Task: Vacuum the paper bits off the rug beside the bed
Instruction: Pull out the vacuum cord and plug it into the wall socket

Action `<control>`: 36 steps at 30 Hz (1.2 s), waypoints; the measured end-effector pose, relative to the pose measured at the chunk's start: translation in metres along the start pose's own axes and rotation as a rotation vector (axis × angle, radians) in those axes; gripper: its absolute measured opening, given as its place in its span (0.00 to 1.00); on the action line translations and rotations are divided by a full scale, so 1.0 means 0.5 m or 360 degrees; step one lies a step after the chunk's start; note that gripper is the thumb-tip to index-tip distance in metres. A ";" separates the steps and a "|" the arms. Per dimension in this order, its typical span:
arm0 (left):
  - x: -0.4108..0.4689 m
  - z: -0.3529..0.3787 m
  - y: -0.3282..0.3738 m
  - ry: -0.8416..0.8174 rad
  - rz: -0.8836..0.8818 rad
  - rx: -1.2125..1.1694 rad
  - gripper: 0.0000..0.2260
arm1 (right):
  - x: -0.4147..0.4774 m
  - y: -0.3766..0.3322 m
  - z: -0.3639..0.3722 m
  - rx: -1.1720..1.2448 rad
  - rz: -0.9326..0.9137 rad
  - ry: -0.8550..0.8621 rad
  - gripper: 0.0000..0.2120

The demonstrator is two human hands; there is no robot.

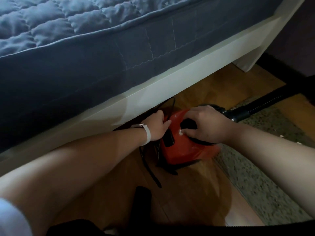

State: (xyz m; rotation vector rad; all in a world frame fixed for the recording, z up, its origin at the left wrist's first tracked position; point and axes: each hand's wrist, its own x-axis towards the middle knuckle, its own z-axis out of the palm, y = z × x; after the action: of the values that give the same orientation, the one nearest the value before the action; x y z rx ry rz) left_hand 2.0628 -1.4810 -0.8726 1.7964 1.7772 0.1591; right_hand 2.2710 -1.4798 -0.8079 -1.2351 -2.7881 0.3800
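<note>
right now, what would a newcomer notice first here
The red vacuum on the wood floor beside the white bed frame: the right hand grips its top, the left hand touches its side. Above looms the blue quilted mattress; the speckled rug lies at right.

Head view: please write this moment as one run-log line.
right hand grips red vacuum; left hand beside it; paper bits on rug

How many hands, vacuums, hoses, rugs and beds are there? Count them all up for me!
Hands: 2, the left hand and the right hand
Red vacuum: 1
Black hose: 1
Rug: 1
Bed: 1
Total: 6
</note>
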 end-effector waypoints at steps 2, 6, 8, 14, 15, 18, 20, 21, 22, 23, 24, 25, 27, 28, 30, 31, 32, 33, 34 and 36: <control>0.020 -0.009 0.009 -0.0077 0.0069 0.0135 0.09 | 0.000 -0.004 -0.007 0.0108 0.0006 0.0011 0.15; 0.015 -0.025 0.029 -0.0019 0.0071 -0.0030 0.07 | 0.003 -0.010 -0.021 0.0358 0.0210 0.0032 0.12; -0.021 -0.033 0.048 0.0167 0.0065 -0.0443 0.07 | 0.011 -0.019 -0.032 0.0566 0.0437 0.0115 0.12; -0.124 -0.055 0.123 0.0061 0.0418 -0.1037 0.07 | 0.048 -0.040 -0.091 0.1950 0.0975 0.0416 0.19; -0.130 -0.053 0.129 -0.0005 0.0458 -0.0997 0.06 | 0.053 -0.043 -0.100 0.2188 0.1026 0.0443 0.18; -0.135 -0.041 0.130 -0.0142 0.0555 -0.0919 0.08 | 0.060 -0.053 -0.126 0.2604 0.1154 0.0537 0.14; -0.133 -0.034 0.119 -0.0230 0.0614 -0.0900 0.09 | 0.055 -0.044 -0.145 0.2722 0.1279 0.0675 0.11; -0.133 -0.030 0.109 -0.0279 0.0638 -0.0868 0.08 | 0.050 -0.031 -0.158 0.2765 0.1344 0.0777 0.11; -0.131 -0.024 0.098 -0.0318 0.0655 -0.0799 0.08 | 0.045 -0.017 -0.172 0.2796 0.1408 0.0899 0.11; -0.131 -0.018 0.086 -0.0349 0.0667 -0.0720 0.07 | 0.039 0.002 -0.186 0.2809 0.1466 0.1035 0.11; -0.131 -0.013 0.077 -0.0363 0.0662 -0.0672 0.07 | 0.031 0.023 -0.197 0.2812 0.1502 0.1166 0.12; -0.131 -0.011 0.071 -0.0359 0.0642 -0.0669 0.08 | 0.023 0.044 -0.207 0.2813 0.1513 0.1276 0.13; -0.122 -0.019 0.065 -0.0271 0.0581 -0.0720 0.17 | 0.005 0.082 -0.215 0.2802 0.1520 0.1418 0.15; -0.114 -0.027 0.061 -0.0196 0.0564 -0.0719 0.20 | -0.003 0.100 -0.216 0.2769 0.1537 0.1470 0.15; -0.098 -0.048 0.055 -0.0030 0.0577 -0.0639 0.23 | -0.019 0.130 -0.217 0.2690 0.1573 0.1554 0.15; -0.092 -0.056 0.052 0.0052 0.0606 -0.0565 0.24 | -0.026 0.141 -0.217 0.2675 0.1574 0.1577 0.15; -0.087 -0.063 0.053 0.0125 0.0630 -0.0498 0.25 | -0.030 0.148 -0.216 0.2658 0.1564 0.1574 0.16; -0.085 -0.068 0.056 0.0180 0.0641 -0.0467 0.25 | -0.032 0.153 -0.213 0.2607 0.1545 0.1537 0.16; -0.082 -0.071 0.062 0.0216 0.0639 -0.0478 0.25 | -0.033 0.153 -0.209 0.2533 0.1512 0.1464 0.16; -0.075 -0.077 0.082 0.0265 0.0636 -0.0551 0.25 | -0.031 0.144 -0.200 0.2390 0.1384 0.1240 0.17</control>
State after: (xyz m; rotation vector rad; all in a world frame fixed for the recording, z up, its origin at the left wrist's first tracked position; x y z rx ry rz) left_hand 2.0761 -1.5007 -0.8095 1.8941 1.3679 0.7481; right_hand 2.3494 -1.4252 -0.7288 -1.4060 -0.6822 1.2708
